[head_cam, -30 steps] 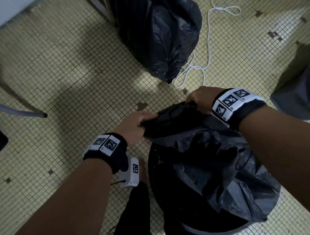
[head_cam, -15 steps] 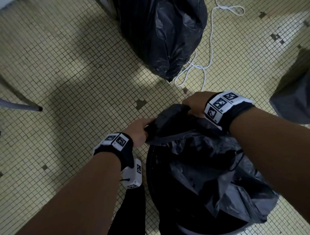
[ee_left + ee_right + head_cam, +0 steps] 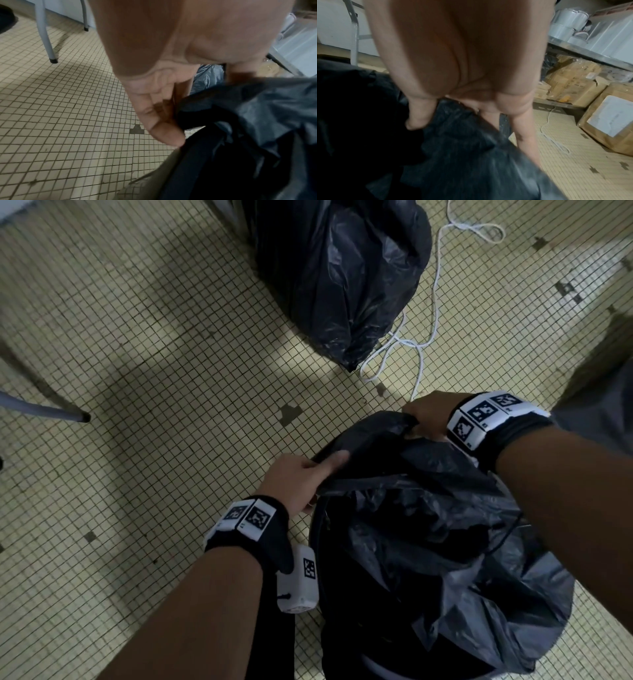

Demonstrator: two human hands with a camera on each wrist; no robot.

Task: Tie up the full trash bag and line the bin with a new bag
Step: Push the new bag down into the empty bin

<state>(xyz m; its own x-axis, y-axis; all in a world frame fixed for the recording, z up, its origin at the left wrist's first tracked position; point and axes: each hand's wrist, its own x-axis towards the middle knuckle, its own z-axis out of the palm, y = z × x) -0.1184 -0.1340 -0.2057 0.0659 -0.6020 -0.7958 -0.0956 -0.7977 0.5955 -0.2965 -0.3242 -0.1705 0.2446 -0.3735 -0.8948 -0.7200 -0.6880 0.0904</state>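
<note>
Moved: both hands brought closer together vs 1 s ago, bag edge bunched between them.
L hand [image 3: 301, 479]: new bag [image 3: 445, 542] rim pinched.
R hand [image 3: 428, 414]: same rim gripped, far side.
Bag: draped over bin [image 3: 318, 577], not yet seated.
Done: full bag [image 3: 339, 275] set aside on floor; knot not visible.
Left: rim to be spread round bin.

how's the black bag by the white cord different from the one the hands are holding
The bag by the white cord stands on the tiled floor with no hand on it; the held bag sits in the bin, gripped by the left hand and right hand. The floor bag bulges; the held one lies slack and crumpled. Both are black plastic.
</note>
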